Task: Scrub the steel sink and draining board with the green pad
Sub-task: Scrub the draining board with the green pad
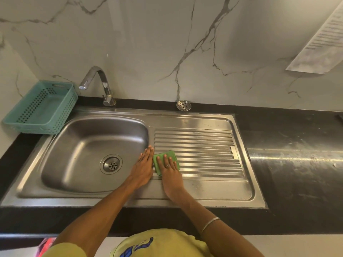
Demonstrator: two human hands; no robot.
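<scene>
Right hand point(170, 170) flat, fingers straight, pressing green pad point(165, 161) on draining board point(204, 145), frame centre. Left hand point(143, 166) flat beside it, spread grip, by sink point(89, 145) rim.

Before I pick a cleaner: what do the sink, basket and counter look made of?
Sink: brushed stainless steel, going by its grey sheen and soft reflections. Basket: teal moulded plastic, matte, perforated walls. Counter: polished black stone, probably granite, glossy with smeared glare.

Kitchen: steel sink point(89, 149), tap point(100, 84), marble-look wall point(167, 43).
</scene>
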